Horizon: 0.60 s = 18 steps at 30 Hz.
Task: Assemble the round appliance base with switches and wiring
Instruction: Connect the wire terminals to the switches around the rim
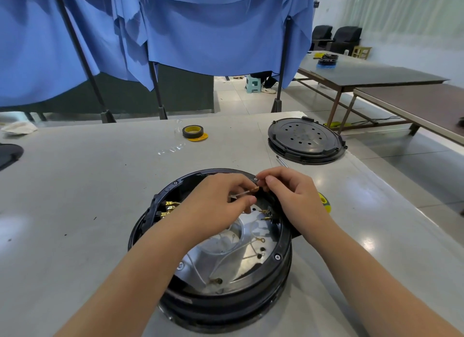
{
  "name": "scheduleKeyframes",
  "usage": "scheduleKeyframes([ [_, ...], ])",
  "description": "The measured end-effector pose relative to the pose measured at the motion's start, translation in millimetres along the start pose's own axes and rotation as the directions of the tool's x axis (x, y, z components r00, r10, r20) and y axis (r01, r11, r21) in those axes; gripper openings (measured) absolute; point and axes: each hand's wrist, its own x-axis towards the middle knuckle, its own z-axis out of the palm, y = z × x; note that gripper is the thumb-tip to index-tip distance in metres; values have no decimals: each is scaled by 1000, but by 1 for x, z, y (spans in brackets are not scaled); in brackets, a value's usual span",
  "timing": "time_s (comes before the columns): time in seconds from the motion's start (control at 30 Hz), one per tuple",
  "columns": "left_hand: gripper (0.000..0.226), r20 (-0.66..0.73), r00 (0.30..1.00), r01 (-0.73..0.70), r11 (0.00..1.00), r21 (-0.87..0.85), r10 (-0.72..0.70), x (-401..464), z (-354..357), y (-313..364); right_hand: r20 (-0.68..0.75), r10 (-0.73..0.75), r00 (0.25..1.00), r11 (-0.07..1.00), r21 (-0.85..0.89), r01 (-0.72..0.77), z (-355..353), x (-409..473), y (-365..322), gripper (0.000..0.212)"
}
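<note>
We see the base (213,249) sitting open side up near the counter's (88,186) near edge, about midway along it. Its black rim rings a shiny metal plate crossed by thin white wires (226,259) with ring ends. Brass terminals (169,207) show at the rim's left inside, and two more brass pins stick out at the right inside.

Both hands meet over the far part of the base. Our left hand (221,198) has its fingers curled, pinching a thin wire (242,193) between thumb and fingertips. Our right hand (291,193) is curled too, its thumb and forefinger closed on the brass tip (255,189) at that wire's end, right by the rim. What lies under the palms we cannot tell.

Toward the far right corner rests a black round cover (305,138) with holes, on top of another round part. A thin metal tool (282,161) lies just beside it, on the side nearer us. A tape roll (192,131) stands near the far edge, around the middle, touching a yellow disc. Another yellow roll (325,202) peeks out behind the right wrist. A dark round object (10,154) is cut off at the left edge.
</note>
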Motion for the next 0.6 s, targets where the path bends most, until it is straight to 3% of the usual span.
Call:
scheduleKeyframes([
  [0.17, 23, 100, 995, 16, 1000, -16, -14, -3, 0, -1, 16, -17, 1000, 1000, -24, 18, 0, -1, -1, 23],
  [0.3, 8, 101, 995, 23, 996, -83, -15, -3, 0, 1, 21, -12, 1000, 999, -34, 13, 1, -1, -1, 22],
  [0.6, 7, 141, 990, 5, 999, -34, 0, -2, 3, 1, 17, -27, 999, 998, -48, 28, 1, -1, 0, 25],
])
